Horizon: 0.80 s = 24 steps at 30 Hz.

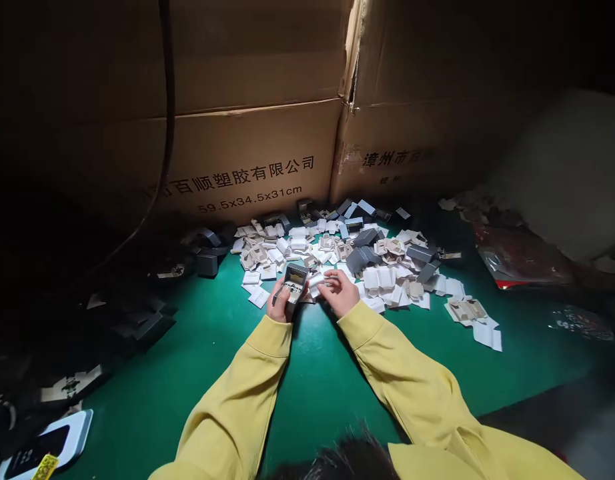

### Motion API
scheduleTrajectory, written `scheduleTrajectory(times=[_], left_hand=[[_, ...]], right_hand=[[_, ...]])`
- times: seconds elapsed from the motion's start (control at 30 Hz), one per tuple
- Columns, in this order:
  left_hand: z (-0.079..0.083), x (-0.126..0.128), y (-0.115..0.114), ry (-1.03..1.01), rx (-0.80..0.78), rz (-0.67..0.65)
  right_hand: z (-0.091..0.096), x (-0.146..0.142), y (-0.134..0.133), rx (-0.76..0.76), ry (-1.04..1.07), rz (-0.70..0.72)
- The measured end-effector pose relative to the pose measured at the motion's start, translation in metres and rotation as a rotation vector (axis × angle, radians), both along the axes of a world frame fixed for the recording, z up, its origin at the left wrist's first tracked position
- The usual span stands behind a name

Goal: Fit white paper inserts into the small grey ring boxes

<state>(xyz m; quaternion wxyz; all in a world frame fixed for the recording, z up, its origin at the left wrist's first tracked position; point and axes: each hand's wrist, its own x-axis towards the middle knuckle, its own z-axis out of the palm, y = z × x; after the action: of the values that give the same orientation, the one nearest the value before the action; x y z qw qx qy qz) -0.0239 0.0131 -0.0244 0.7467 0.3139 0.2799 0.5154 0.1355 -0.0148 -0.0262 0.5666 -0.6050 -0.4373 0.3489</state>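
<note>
My left hand is closed around a small dark box that stands open, its pale patterned inside facing up. Just to the right, my right hand pinches a small folded white card piece close to the box's right side. Whether the card touches the box I cannot tell. Beyond both hands spreads a heap of folded white card pieces, with several dark grey boxes lying among them.
Large cardboard cartons wall off the back of the green table. A dark cable hangs at the left. More dark boxes lie left of the heap, a red plastic packet at right, and a white device at front left.
</note>
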Motion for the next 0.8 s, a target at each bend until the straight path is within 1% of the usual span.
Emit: scheduleTrajectory(times=[0.07, 0.1, 0.17, 0.23, 0.3, 0.4, 0.5, 0.6, 0.7, 0.73, 0.8], left_hand=[[0.0, 0.002, -0.002, 0.032, 0.019, 0.044], [0.001, 0.002, -0.003, 0.045, 0.017, 0.048], [0.002, 0.003, -0.004, 0.058, 0.001, 0.03], [0.002, 0.002, -0.004, 0.067, -0.012, -0.002], [0.002, 0.0, -0.004, 0.064, -0.022, -0.039], [0.003, -0.001, -0.004, 0.035, -0.044, -0.071], [0.002, 0.001, -0.005, 0.005, -0.062, -0.088], [-0.002, 0.003, -0.004, 0.01, -0.061, -0.08], [-0.006, -0.001, 0.003, 0.072, -0.034, -0.062], [-0.007, -0.003, 0.006, 0.091, -0.041, -0.079], [-0.008, -0.007, 0.011, 0.089, -0.114, -0.16]], right_hand=[[0.0, 0.006, 0.0, 0.089, -0.198, -0.032], [0.0, 0.009, 0.0, 0.154, -0.318, -0.023], [0.0, 0.015, 0.001, 0.3, -0.583, 0.024], [0.001, 0.019, 0.002, 0.41, -0.778, 0.063], [0.002, 0.02, 0.002, 0.456, -0.905, 0.067], [-0.001, 0.02, 0.001, 0.441, -1.009, 0.093], [-0.005, 0.022, 0.002, 0.417, -1.035, 0.132], [-0.005, 0.026, 0.005, 0.394, -0.957, 0.127], [0.003, 0.032, 0.007, 0.368, -0.793, 0.039], [0.008, 0.033, 0.006, 0.357, -0.733, 0.003], [0.019, 0.035, 0.005, 0.335, -0.62, -0.033]])
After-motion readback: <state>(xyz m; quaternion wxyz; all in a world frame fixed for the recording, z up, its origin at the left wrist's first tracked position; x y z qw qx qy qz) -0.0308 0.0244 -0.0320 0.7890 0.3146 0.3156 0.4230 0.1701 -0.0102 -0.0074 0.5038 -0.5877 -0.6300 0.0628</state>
